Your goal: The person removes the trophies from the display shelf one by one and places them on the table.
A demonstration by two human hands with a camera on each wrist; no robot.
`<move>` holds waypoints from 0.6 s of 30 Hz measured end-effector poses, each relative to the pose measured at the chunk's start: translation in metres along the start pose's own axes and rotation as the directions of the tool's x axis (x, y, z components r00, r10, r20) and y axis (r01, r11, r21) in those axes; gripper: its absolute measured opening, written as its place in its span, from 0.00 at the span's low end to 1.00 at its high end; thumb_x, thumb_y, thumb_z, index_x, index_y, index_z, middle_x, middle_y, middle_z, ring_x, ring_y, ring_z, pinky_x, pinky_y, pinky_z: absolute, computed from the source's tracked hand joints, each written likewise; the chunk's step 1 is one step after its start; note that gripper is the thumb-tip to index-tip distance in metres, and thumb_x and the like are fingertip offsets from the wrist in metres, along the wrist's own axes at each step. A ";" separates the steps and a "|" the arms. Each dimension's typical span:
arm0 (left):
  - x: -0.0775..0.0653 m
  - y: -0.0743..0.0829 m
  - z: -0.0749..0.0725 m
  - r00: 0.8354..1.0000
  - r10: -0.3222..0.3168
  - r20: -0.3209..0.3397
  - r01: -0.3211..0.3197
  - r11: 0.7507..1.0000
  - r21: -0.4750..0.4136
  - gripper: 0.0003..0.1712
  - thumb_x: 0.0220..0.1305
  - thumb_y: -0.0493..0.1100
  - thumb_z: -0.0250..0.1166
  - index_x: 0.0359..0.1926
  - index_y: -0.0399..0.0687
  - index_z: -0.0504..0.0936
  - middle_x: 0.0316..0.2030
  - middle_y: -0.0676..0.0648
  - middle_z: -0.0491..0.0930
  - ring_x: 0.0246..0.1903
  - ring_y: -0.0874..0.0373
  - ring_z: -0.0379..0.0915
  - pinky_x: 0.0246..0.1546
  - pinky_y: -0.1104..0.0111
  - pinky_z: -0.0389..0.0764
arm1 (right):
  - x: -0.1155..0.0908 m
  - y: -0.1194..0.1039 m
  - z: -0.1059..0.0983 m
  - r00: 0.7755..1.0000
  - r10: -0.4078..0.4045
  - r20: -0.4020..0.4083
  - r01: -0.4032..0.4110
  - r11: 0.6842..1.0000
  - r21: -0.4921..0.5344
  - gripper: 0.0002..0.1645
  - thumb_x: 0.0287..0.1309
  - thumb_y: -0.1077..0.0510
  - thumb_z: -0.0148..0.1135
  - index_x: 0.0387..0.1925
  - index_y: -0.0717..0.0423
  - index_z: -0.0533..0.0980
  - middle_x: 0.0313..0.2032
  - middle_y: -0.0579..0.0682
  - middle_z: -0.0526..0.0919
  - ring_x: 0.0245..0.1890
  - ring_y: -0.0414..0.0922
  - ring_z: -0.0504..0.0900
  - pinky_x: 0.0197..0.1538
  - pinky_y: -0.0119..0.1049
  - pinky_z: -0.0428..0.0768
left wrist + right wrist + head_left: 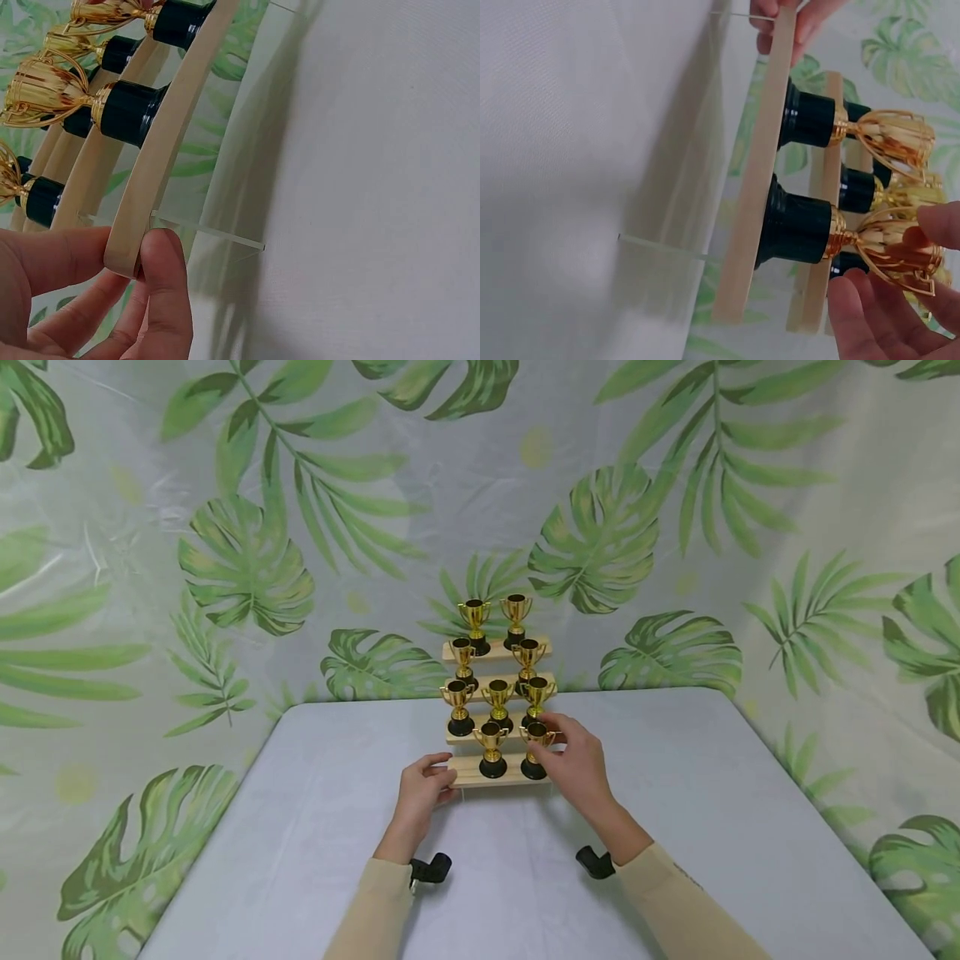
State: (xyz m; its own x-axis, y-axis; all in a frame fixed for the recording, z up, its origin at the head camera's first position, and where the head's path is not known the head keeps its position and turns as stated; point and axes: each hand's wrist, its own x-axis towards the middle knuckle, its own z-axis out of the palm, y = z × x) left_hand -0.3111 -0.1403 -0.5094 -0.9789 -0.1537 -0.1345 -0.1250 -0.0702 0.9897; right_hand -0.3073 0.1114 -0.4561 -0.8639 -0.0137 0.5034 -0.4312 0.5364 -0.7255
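A tiered display stand with wooden shelves [465,770] carries several small gold trophy cups on black bases. My left hand [420,792] pinches the left end of the lowest shelf [142,202], thumb at its front and underside. At that shelf's right end stands a trophy cup [802,232], its base on the wood. The thumb and fingers of my right hand [577,768] hold its gold bowl. Another trophy cup [492,760] stands on the same shelf, left of it.
Clear side panels [217,231] support the shelves. Higher shelves hold more trophies, with two at the top [516,620]. A white tablecloth [322,827] lies beneath, and a leaf-patterned curtain [480,468] hangs close behind the stand.
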 end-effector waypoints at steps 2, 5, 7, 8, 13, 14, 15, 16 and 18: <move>0.001 0.000 0.000 1.000 0.001 0.004 -0.001 1.000 -0.003 0.24 0.63 0.29 0.65 0.61 0.34 0.78 0.39 0.40 0.78 0.36 0.49 0.82 0.35 0.64 0.87 | 0.001 0.000 0.000 1.000 -0.003 -0.005 0.003 1.000 -0.002 0.25 0.57 0.56 0.75 0.56 0.54 0.80 0.45 0.48 0.83 0.40 0.45 0.83 0.37 0.39 0.86; 0.002 -0.001 0.001 1.000 0.003 0.004 -0.003 1.000 -0.010 0.24 0.63 0.29 0.66 0.60 0.34 0.78 0.39 0.40 0.78 0.36 0.50 0.82 0.34 0.65 0.87 | 0.001 -0.001 0.000 1.000 -0.007 -0.009 0.007 1.000 0.000 0.24 0.57 0.56 0.75 0.55 0.55 0.81 0.43 0.47 0.84 0.38 0.45 0.83 0.36 0.39 0.86; 0.002 -0.001 0.001 1.000 0.001 0.002 -0.001 1.000 -0.013 0.24 0.62 0.29 0.66 0.60 0.34 0.78 0.39 0.40 0.78 0.35 0.50 0.82 0.34 0.65 0.87 | 0.001 -0.002 0.000 1.000 -0.005 -0.007 0.005 1.000 0.000 0.23 0.57 0.56 0.75 0.54 0.55 0.81 0.42 0.47 0.84 0.38 0.44 0.83 0.36 0.38 0.86; 0.002 -0.001 0.001 1.000 0.000 0.000 0.000 1.000 -0.013 0.24 0.62 0.29 0.66 0.60 0.34 0.78 0.39 0.41 0.78 0.35 0.50 0.82 0.34 0.65 0.87 | 0.001 -0.002 0.000 1.000 -0.004 -0.007 0.004 1.000 0.000 0.23 0.57 0.56 0.75 0.54 0.55 0.81 0.42 0.47 0.84 0.38 0.44 0.83 0.36 0.38 0.86; 0.000 0.002 0.000 1.000 -0.009 0.001 0.009 1.000 -0.012 0.24 0.63 0.29 0.66 0.61 0.36 0.78 0.40 0.40 0.78 0.37 0.47 0.81 0.36 0.62 0.87 | 0.001 -0.002 0.001 1.000 0.001 -0.009 -0.001 1.000 0.003 0.22 0.57 0.57 0.75 0.53 0.55 0.81 0.42 0.47 0.84 0.38 0.44 0.83 0.37 0.39 0.86; 0.000 0.002 0.000 1.000 -0.008 0.001 0.008 1.000 -0.013 0.24 0.63 0.29 0.66 0.61 0.36 0.78 0.40 0.40 0.78 0.37 0.47 0.81 0.36 0.62 0.87 | 0.001 -0.002 0.001 1.000 0.002 -0.010 -0.002 1.000 0.003 0.22 0.57 0.57 0.75 0.53 0.54 0.81 0.42 0.47 0.84 0.38 0.44 0.83 0.37 0.39 0.86; 0.000 0.002 0.000 1.000 -0.006 0.001 0.006 1.000 -0.013 0.24 0.63 0.29 0.66 0.61 0.36 0.78 0.41 0.40 0.78 0.38 0.46 0.81 0.36 0.62 0.87 | 0.001 -0.003 0.001 1.000 0.002 -0.011 -0.002 1.000 0.006 0.22 0.57 0.57 0.75 0.53 0.54 0.81 0.42 0.47 0.84 0.38 0.45 0.84 0.37 0.39 0.86; 0.000 0.002 0.000 1.000 -0.007 0.001 0.007 1.000 -0.013 0.24 0.63 0.29 0.66 0.61 0.36 0.78 0.41 0.39 0.78 0.39 0.45 0.81 0.36 0.62 0.87 | 0.001 -0.003 0.001 1.000 0.004 -0.010 -0.004 1.000 0.007 0.22 0.57 0.57 0.75 0.53 0.54 0.81 0.42 0.47 0.84 0.38 0.44 0.84 0.37 0.39 0.86; 0.001 0.001 -0.001 1.000 -0.004 0.000 0.004 1.000 -0.012 0.24 0.63 0.29 0.66 0.61 0.35 0.78 0.41 0.39 0.79 0.40 0.44 0.81 0.36 0.62 0.87 | 0.001 -0.004 0.000 1.000 0.004 -0.010 -0.004 1.000 0.015 0.22 0.57 0.57 0.75 0.53 0.54 0.81 0.43 0.47 0.84 0.38 0.45 0.84 0.38 0.39 0.87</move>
State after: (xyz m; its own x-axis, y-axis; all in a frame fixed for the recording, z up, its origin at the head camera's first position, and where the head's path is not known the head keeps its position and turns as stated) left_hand -0.3117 -0.1410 -0.5083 -0.9783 -0.1536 -0.1389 -0.1273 -0.0826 0.9884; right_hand -0.3070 0.1094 -0.4526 -0.8632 -0.0032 0.5049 -0.4315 0.5240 -0.7343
